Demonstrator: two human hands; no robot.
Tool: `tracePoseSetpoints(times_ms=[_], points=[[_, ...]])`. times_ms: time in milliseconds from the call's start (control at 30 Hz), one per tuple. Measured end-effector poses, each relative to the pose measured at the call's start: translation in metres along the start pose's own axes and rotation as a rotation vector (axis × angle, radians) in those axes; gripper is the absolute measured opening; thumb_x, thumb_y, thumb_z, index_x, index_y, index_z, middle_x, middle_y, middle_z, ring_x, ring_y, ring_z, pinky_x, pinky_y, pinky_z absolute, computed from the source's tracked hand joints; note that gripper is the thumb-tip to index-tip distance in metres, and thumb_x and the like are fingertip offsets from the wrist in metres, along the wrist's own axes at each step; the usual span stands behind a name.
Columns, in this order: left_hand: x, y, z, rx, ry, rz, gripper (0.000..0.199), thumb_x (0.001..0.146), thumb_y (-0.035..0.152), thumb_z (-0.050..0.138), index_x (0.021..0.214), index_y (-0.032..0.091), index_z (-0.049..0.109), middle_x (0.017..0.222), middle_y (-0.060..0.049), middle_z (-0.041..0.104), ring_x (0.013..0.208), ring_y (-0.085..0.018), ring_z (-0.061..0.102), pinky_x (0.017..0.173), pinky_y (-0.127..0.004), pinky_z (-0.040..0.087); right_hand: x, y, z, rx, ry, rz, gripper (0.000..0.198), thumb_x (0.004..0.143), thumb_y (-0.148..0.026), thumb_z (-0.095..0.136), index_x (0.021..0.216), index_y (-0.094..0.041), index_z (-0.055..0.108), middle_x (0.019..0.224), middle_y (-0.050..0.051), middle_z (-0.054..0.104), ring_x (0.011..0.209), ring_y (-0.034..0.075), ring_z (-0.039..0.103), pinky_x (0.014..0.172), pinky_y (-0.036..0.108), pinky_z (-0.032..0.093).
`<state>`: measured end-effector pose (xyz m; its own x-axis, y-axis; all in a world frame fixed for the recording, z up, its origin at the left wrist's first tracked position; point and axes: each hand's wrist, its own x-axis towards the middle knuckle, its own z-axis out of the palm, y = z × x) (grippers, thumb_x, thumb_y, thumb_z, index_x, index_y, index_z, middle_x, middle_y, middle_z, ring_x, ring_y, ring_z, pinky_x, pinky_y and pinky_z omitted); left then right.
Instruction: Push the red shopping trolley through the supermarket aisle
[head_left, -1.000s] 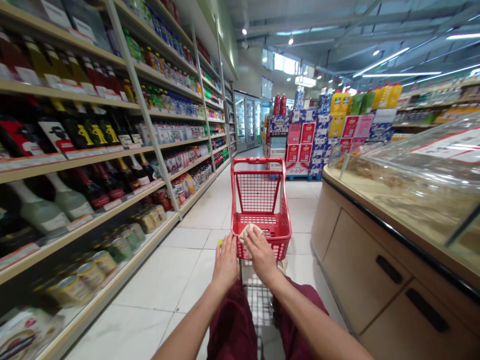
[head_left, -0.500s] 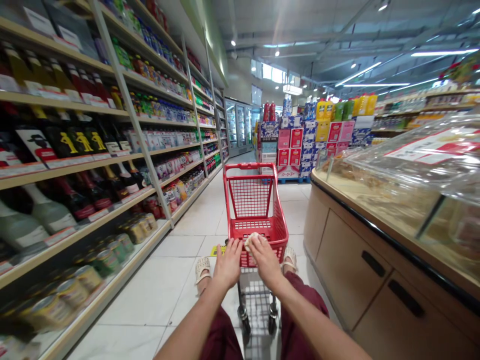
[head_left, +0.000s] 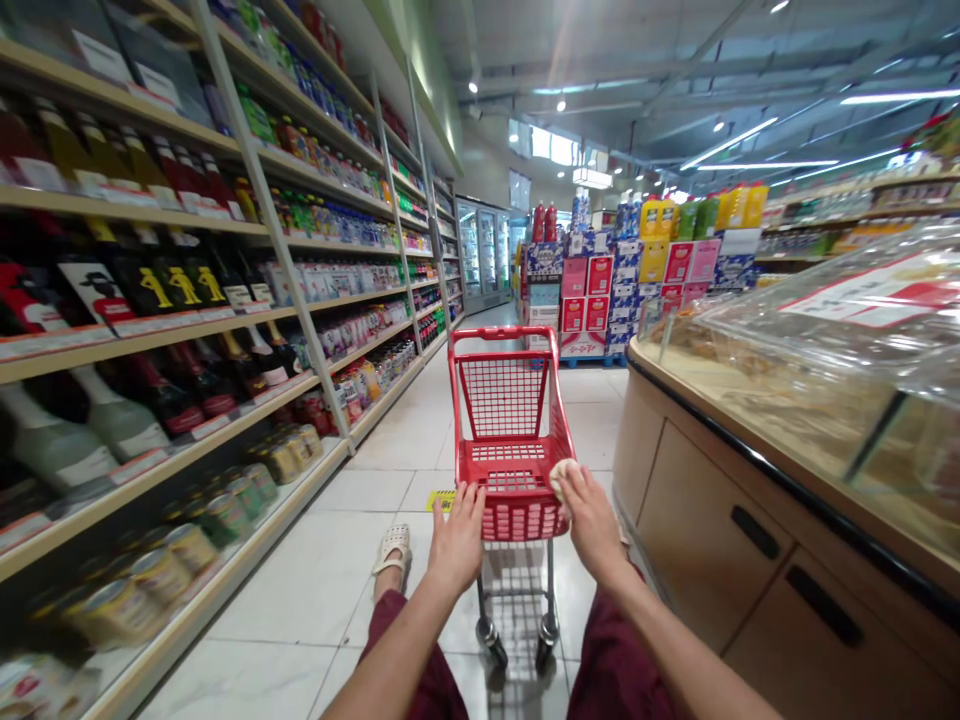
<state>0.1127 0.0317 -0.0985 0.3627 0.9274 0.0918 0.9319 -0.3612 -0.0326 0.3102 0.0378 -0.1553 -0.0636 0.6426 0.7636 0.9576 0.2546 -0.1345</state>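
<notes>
A small red shopping cart (head_left: 504, 452) stands in front of me, its basket edge nearest my hands. My left hand (head_left: 456, 538) lies against the left corner of that edge, fingers stretched out and the thumb apart. At the right corner my right hand (head_left: 591, 520) presses a whitish cloth (head_left: 561, 478) to the red rim. Part of the cloth is hidden under the fingers. Below the basket, the cart's front wheels (head_left: 546, 632) stand on the tiled floor between my legs.
Shelves (head_left: 300, 300) of bottles and cans run along the left. A wooden counter (head_left: 697, 480) with clear covers flanks the right. Beyond the cart rises a stack of drink boxes (head_left: 585, 300). A yellow floor sticker (head_left: 441, 499) lies left of the cart.
My right hand has moved the cloth rightward along the basket edge, from near the middle to the right corner. My left hand stays by the left corner.
</notes>
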Motion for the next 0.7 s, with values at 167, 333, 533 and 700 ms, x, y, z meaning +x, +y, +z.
tracePoseSetpoints(times_ms=[167, 333, 533, 700], points=[[0.002, 0.005, -0.002, 0.049, -0.032, 0.001, 0.068, 0.069, 0.012, 0.032, 0.135, 0.015, 0.015, 0.143, -0.007, 0.018, 0.132, -0.021, 0.009, 0.102, -0.056, 0.013, -0.001, -0.014, 0.004, 0.061, -0.043, -0.077, 0.043, 0.080, -0.006, 0.036, 0.119, -0.018, 0.049, 0.129, 0.008, 0.045, 0.127, 0.021, 0.025, 0.099, 0.043, 0.031], [0.002, 0.007, 0.002, 0.108, 0.003, 0.001, 0.068, 0.069, 0.009, 0.030, 0.135, 0.017, 0.015, 0.143, -0.005, 0.018, 0.132, -0.020, 0.009, 0.102, -0.053, 0.015, 0.000, -0.003, -0.005, -0.002, -0.047, 0.016, 0.039, 0.080, -0.007, 0.037, 0.116, -0.014, 0.052, 0.128, 0.012, 0.045, 0.126, 0.024, 0.027, 0.097, 0.044, 0.031], [0.003, 0.011, 0.004, 0.128, 0.028, -0.006, 0.065, 0.070, 0.011, 0.032, 0.134, 0.015, 0.017, 0.142, -0.007, 0.021, 0.131, -0.021, 0.013, 0.101, -0.054, 0.019, 0.002, -0.021, -0.007, 0.051, -0.127, -0.019, 0.039, 0.081, -0.008, 0.039, 0.118, -0.014, 0.051, 0.129, 0.009, 0.044, 0.126, 0.023, 0.027, 0.099, 0.041, 0.029], [0.003, 0.009, 0.006, 0.171, 0.070, 0.014, 0.066, 0.069, 0.010, 0.033, 0.133, 0.015, 0.018, 0.142, -0.007, 0.021, 0.130, -0.022, 0.015, 0.100, -0.054, 0.020, 0.005, -0.012, -0.015, 0.019, -0.153, 0.107, 0.037, 0.082, -0.011, 0.040, 0.118, -0.013, 0.050, 0.132, 0.012, 0.040, 0.126, 0.024, 0.025, 0.098, 0.044, 0.028]])
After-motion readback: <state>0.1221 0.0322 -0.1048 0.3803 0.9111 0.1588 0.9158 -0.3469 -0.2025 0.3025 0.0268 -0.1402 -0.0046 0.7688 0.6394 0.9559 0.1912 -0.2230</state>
